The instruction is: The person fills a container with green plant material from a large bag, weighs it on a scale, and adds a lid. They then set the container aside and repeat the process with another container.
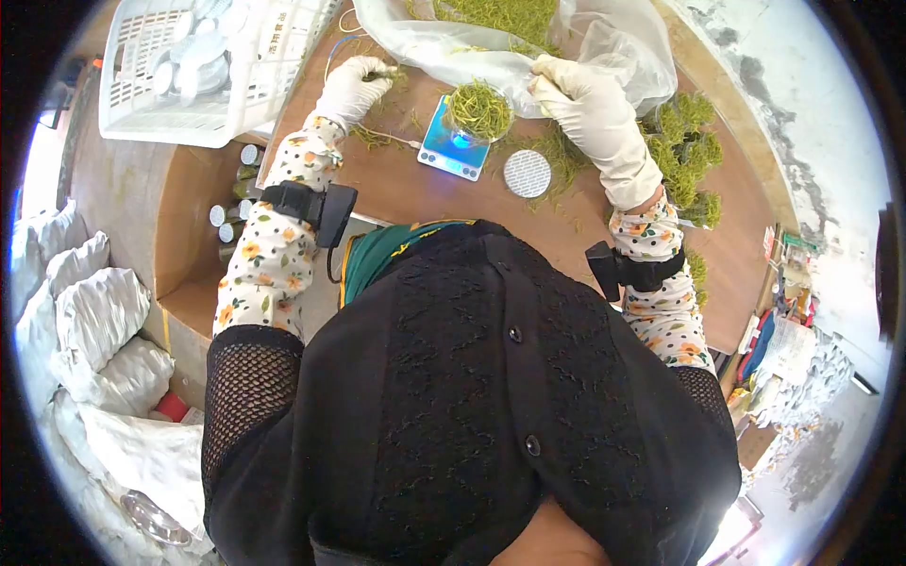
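My left hand [359,87], in a white glove, is held over the table left of a small digital scale [453,162]. Its fingers are pinched together, with a few green bits by the tips; what they hold is too small to make out. On the scale stands a clear round jar [480,111] heaped with dried green strands. My right hand [590,104], also gloved, pinches the edge of a clear plastic bag [425,55] that holds more strands. A round silver-white lid [527,174] lies on the table between the scale and my right forearm.
A white plastic basket [255,71] of round lids stands at the upper left. Below it, a cardboard box [179,222] holds several filled jars. Jars packed with green strands [684,141] line the table's right side. White sacks [102,316] lie on the left.
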Motion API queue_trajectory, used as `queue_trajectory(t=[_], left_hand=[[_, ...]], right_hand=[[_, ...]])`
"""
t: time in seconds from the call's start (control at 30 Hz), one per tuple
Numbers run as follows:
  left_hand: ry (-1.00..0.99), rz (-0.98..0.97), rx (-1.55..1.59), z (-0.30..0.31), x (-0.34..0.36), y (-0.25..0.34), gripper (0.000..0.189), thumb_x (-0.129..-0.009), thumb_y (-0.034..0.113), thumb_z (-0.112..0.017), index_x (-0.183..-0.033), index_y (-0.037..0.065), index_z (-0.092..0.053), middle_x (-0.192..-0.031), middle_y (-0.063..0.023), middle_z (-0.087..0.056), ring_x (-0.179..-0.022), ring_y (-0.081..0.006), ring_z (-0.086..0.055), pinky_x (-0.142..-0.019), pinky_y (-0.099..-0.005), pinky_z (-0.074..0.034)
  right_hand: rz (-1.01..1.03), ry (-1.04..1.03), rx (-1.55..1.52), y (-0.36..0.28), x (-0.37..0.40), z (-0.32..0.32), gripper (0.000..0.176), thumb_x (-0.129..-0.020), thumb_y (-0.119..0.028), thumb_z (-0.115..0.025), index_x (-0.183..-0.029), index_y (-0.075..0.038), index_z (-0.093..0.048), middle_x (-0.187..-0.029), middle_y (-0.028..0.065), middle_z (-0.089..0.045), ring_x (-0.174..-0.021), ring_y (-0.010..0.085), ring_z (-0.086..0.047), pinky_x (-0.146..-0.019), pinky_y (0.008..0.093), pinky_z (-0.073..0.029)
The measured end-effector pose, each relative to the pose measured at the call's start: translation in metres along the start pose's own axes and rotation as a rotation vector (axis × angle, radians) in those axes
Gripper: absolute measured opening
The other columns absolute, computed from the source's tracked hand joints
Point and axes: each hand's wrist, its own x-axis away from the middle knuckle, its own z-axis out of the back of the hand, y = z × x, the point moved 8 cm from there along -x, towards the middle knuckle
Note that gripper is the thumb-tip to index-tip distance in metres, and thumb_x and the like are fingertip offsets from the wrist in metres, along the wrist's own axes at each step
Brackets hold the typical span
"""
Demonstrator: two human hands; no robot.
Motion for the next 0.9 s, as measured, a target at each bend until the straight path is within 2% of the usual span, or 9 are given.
queue_trajectory(t=[0.07, 0.17, 0.23, 0.37, 0.5, 0.63, 0.77, 0.87, 0.9], left_hand=[[-0.026, -0.02, 0.157, 0.009, 0.002, 0.03, 0.02, -0.084, 0.011, -0.073, -0.103, 0.006, -0.073, -0.096, -0.0057, -0.07, -0.085, -0.0158, -0.065, -0.078, -0.0316, -0.053], [0.021, -0.294, 0.217, 0.016, 0.01, 0.099, 0.02, -0.083, 0.011, -0.073, -0.102, 0.006, -0.072, -0.094, -0.0055, -0.068, -0.084, -0.0164, -0.063, -0.077, -0.0309, -0.052], [-0.039, -0.37, 0.137, 0.012, 0.012, 0.135, 0.021, -0.083, 0.01, -0.072, -0.103, 0.007, -0.072, -0.092, -0.0056, -0.065, -0.083, -0.0174, -0.061, -0.077, -0.0304, -0.05], [-0.098, -0.518, 0.163, -0.008, 0.016, 0.167, 0.021, -0.082, 0.009, -0.07, -0.103, 0.008, -0.071, -0.093, -0.0063, -0.061, -0.083, -0.0191, -0.059, -0.076, -0.0306, -0.049], [-0.155, -0.719, -0.099, -0.035, 0.019, 0.185, 0.023, -0.082, 0.006, -0.068, -0.105, 0.007, -0.068, -0.097, -0.0104, -0.066, -0.09, -0.0254, -0.063, -0.082, -0.0351, -0.051], [-0.244, -0.683, -0.424, -0.063, 0.022, 0.186, 0.023, -0.08, 0.012, -0.072, -0.103, 0.008, -0.067, -0.097, -0.0126, -0.066, -0.094, -0.0315, -0.062, -0.085, -0.0418, -0.05], [-0.349, -0.59, -0.459, -0.082, 0.021, 0.172, 0.027, -0.079, 0.013, -0.074, -0.105, 0.009, -0.068, -0.104, -0.0131, -0.068, -0.102, -0.0333, -0.063, -0.091, -0.0417, -0.05], [-0.334, -0.641, -0.413, -0.073, 0.025, 0.191, 0.031, -0.081, 0.015, -0.074, -0.112, 0.01, -0.068, -0.11, -0.0127, -0.068, -0.105, -0.0332, -0.063, -0.095, -0.0407, -0.049], [-0.334, -0.682, -0.424, -0.068, 0.027, 0.199, 0.033, -0.083, 0.016, -0.073, -0.114, 0.01, -0.068, -0.111, -0.0126, -0.068, -0.105, -0.0325, -0.064, -0.094, -0.0402, -0.049]], right_hand=[[-0.04, 0.016, -0.055, 0.004, 0.004, 0.005, 0.026, -0.096, -0.014, -0.065, -0.117, 0.001, -0.067, -0.095, 0.0045, -0.071, -0.086, 0.0097, -0.063, -0.078, 0.0254, -0.051], [-0.058, 0.068, -0.068, 0.01, 0.009, 0.015, 0.026, -0.096, -0.014, -0.065, -0.117, 0.001, -0.067, -0.093, 0.0027, -0.07, -0.083, 0.0078, -0.061, -0.076, 0.0238, -0.051], [-0.052, 0.085, -0.049, 0.016, 0.012, 0.02, 0.026, -0.096, -0.014, -0.065, -0.118, 0.001, -0.067, -0.094, 0.0028, -0.069, -0.082, 0.0076, -0.061, -0.075, 0.0231, -0.051], [-0.189, 0.072, -0.166, 0.038, 0.029, 0.02, 0.027, -0.097, -0.014, -0.064, -0.119, 0.001, -0.066, -0.095, 0.0018, -0.069, -0.081, 0.0068, -0.061, -0.075, 0.0222, -0.051], [-0.289, 0.08, -0.286, 0.051, 0.048, 0.019, 0.027, -0.097, -0.015, -0.064, -0.119, 0.002, -0.066, -0.096, 0.0014, -0.069, -0.08, 0.0069, -0.06, -0.075, 0.0225, -0.051], [-0.295, 0.079, -0.314, 0.06, 0.056, 0.018, 0.028, -0.097, -0.014, -0.064, -0.119, 0.003, -0.066, -0.096, 0.0015, -0.069, -0.079, 0.007, -0.06, -0.075, 0.0224, -0.051], [-0.209, 0.113, -0.234, 0.053, 0.059, 0.019, 0.027, -0.096, -0.011, -0.064, -0.119, 0.003, -0.065, -0.093, 0.0013, -0.069, -0.079, 0.0073, -0.061, -0.074, 0.0221, -0.05], [-0.225, 0.113, -0.285, 0.057, 0.06, 0.016, 0.026, -0.096, -0.011, -0.064, -0.117, 0.004, -0.066, -0.091, 0.0012, -0.069, -0.078, 0.0075, -0.061, -0.073, 0.0226, -0.05], [-0.238, 0.119, -0.294, 0.061, 0.061, 0.015, 0.026, -0.094, -0.013, -0.065, -0.115, 0.002, -0.067, -0.093, 0.0058, -0.07, -0.081, 0.0126, -0.063, -0.075, 0.0256, -0.051]])
